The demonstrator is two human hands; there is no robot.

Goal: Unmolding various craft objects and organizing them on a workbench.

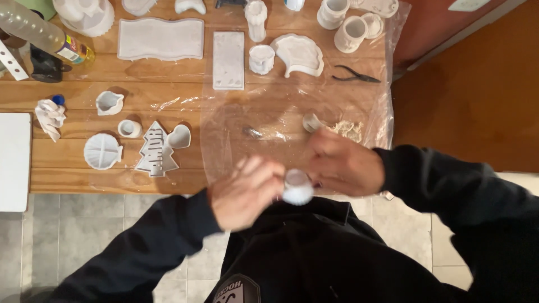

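Holding the little white cup (297,187) between both hands, left hand (245,192) and right hand (343,164) pressed on it, we grip softly over the plastic sheet (269,112).

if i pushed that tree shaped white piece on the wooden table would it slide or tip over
The flat white tree-shaped cast piece lies low on the wooden table, so it would probably slide, not tip. It looks rigid, plaster-like, so likely brittle at its thin points. The white heart-shaped piece beside it may get nudged.

Even indoor light, motion-blurred hands
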